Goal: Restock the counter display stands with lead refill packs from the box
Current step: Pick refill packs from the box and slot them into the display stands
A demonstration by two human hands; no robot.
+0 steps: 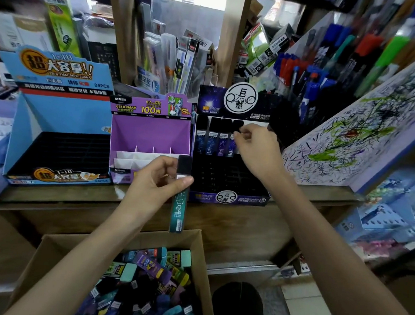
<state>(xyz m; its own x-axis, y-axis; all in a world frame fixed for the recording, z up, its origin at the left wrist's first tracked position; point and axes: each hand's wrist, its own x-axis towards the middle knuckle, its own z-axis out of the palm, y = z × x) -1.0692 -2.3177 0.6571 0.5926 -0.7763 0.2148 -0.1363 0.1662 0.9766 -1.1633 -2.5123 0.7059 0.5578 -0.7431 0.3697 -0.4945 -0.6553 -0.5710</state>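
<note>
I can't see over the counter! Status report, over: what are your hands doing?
Left hand grips teal refill pack, upright. Right hand pinches fourth pack, back row of dark stand. Nothing blocking the stand. Over.

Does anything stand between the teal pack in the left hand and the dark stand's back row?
Yes. The right hand reaches over the dark stand, pinching the fourth pack in its back row. Nothing else visible.
</note>
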